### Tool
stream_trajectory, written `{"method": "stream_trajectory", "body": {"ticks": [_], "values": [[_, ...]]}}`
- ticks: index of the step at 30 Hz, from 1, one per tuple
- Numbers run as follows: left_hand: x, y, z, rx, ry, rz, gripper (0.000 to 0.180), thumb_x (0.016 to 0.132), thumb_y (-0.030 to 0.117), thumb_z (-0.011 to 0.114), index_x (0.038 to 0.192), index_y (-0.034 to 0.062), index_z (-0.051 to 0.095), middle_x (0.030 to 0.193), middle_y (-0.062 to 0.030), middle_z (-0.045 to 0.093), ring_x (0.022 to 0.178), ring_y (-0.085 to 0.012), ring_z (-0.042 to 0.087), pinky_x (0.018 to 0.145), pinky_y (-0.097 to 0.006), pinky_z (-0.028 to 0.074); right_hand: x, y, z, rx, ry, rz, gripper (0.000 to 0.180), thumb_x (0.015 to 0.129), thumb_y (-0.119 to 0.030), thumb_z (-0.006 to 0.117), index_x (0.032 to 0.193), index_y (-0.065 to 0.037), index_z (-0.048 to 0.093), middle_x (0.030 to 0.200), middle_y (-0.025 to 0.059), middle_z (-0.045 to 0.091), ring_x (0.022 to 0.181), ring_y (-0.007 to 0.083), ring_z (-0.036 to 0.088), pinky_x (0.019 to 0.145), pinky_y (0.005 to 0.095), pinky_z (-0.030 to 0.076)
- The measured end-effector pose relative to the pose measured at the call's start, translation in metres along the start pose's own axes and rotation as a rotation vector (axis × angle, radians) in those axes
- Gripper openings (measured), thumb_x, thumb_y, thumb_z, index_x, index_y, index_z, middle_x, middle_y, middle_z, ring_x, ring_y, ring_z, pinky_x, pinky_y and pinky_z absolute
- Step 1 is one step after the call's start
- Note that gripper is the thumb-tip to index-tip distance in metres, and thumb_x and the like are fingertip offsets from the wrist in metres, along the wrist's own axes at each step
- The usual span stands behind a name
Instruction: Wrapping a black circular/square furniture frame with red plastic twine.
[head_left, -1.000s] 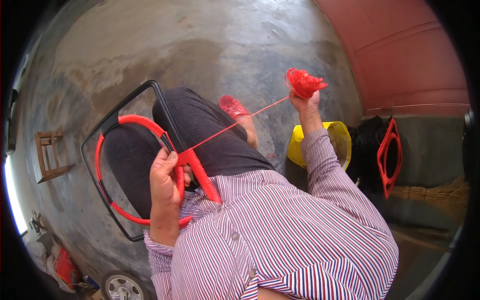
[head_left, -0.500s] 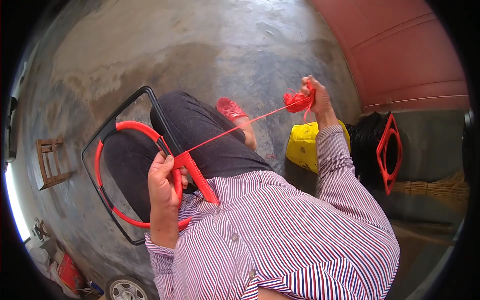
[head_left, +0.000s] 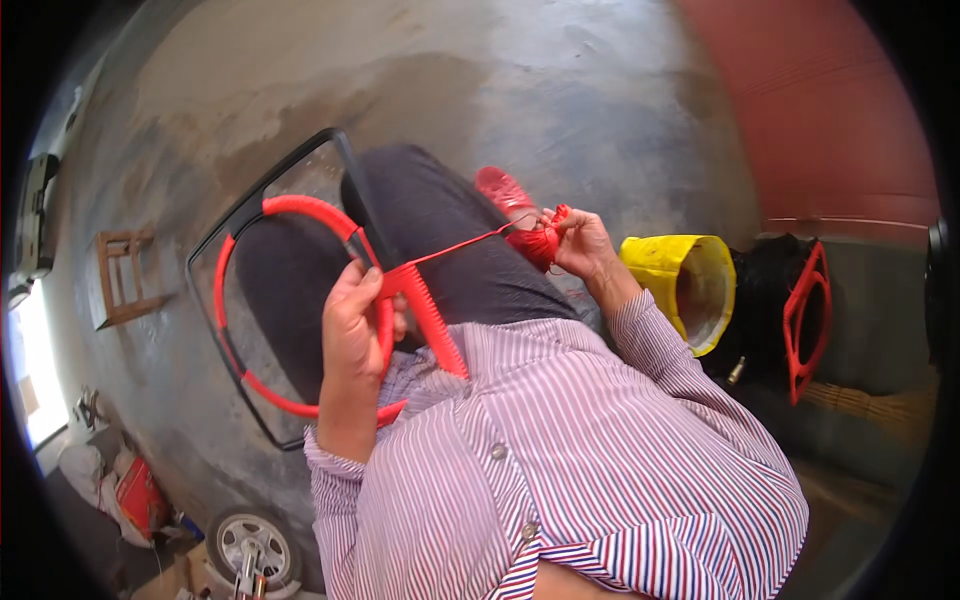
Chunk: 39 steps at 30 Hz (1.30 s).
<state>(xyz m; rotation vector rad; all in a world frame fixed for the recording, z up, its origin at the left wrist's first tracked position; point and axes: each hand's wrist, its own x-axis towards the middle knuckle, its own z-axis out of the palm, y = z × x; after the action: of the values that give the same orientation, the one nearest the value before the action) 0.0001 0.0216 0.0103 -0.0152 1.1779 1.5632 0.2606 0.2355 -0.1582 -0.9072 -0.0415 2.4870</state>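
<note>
My left hand (head_left: 352, 318) is closed around the red-wrapped part of a black frame (head_left: 356, 190). Inside this frame sits a ring (head_left: 312, 206) wound with red cord, bare black in short gaps. A straight red-wrapped bar (head_left: 437, 335) slants from beside my left fingers toward my shirt. To the right, my right hand (head_left: 585, 243) grips a bundle of red cord (head_left: 537, 243). One strand (head_left: 460, 244) runs from the bundle to the wrapped bar by my left hand. The frame leans over my left thigh.
Right of my right forearm stands an open yellow bag (head_left: 655, 265). Beyond it are a black bundle and a red-wrapped frame (head_left: 793, 320). A wooden stool (head_left: 128, 280) stands on the left, a wheel (head_left: 250, 548) at lower left. A red panel (head_left: 830, 110) rises at upper right.
My right hand has come in closer and lower, toward my knee, with the cord bundle. The strand to the frame is shorter. My left hand still holds the frame; the whole view has shifted.
</note>
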Motion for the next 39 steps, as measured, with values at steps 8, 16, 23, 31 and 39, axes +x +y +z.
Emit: {"method": "stream_trajectory", "body": {"ticks": [8, 16, 23, 31, 39], "values": [[-0.003, 0.000, -0.004, -0.007, 0.000, -0.006, 0.011, 0.097, 0.018, 0.055, 0.101, 0.0074, 0.056, 0.075, -0.0065, 0.065, 0.049, -0.0129, 0.057, 0.042, -0.024, 0.043, -0.030, 0.036, 0.044, -0.790, -0.027, 0.019, 0.033, 0.090, -0.004, 0.058, 0.123, -0.001, 0.058, 0.112, 0.0078, 0.064, 0.102, 0.0182, 0.061, 0.092, 0.0310, 0.048], [0.001, 0.000, -0.010, -0.025, -0.056, -0.053, 0.011, 0.098, 0.018, 0.052, 0.097, 0.0073, 0.056, 0.071, -0.0079, 0.065, 0.047, -0.0141, 0.057, 0.044, -0.025, 0.045, 0.024, -0.036, 0.008, -0.314, 0.079, -0.233, 0.031, 0.095, -0.016, 0.051, 0.122, 0.000, 0.054, 0.100, 0.0116, 0.065, 0.090, 0.0242, 0.066, 0.084, 0.0400, 0.054], [-0.001, -0.003, -0.008, -0.019, 0.020, 0.040, 0.033, 0.101, 0.034, 0.045, 0.113, 0.0050, 0.054, 0.092, -0.0086, 0.066, 0.068, -0.0162, 0.062, 0.057, -0.028, 0.048, -0.031, 0.011, 0.229, -1.189, -0.330, -0.516, 0.037, 0.082, 0.001, 0.057, 0.118, -0.003, 0.061, 0.103, 0.0103, 0.065, 0.102, 0.0273, 0.062, 0.089, 0.0386, 0.052], [-0.006, -0.011, -0.004, 0.150, 0.099, 0.519, 0.038, 0.102, 0.023, 0.049, 0.135, 0.0054, 0.041, 0.121, -0.0087, 0.057, 0.103, -0.0148, 0.059, 0.086, -0.028, 0.050, -0.018, 0.094, 0.262, -2.176, -1.075, -1.153, 0.042, 0.071, -0.011, 0.073, 0.112, -0.015, 0.066, 0.110, 0.0021, 0.063, 0.111, 0.0235, 0.056, 0.094, 0.0411, 0.046], [0.003, -0.010, -0.019, -0.286, 0.039, 0.154, 0.026, 0.093, 0.001, 0.047, 0.118, 0.0020, 0.053, 0.113, -0.0109, 0.063, 0.103, -0.0212, 0.063, 0.087, -0.038, 0.054, -0.002, 0.057, 0.213, -1.682, -0.313, -1.127, 0.045, 0.068, -0.004, 0.081, 0.110, -0.010, 0.066, 0.100, 0.0069, 0.064, 0.089, 0.0245, 0.064, 0.077, 0.0351, 0.052]]}}
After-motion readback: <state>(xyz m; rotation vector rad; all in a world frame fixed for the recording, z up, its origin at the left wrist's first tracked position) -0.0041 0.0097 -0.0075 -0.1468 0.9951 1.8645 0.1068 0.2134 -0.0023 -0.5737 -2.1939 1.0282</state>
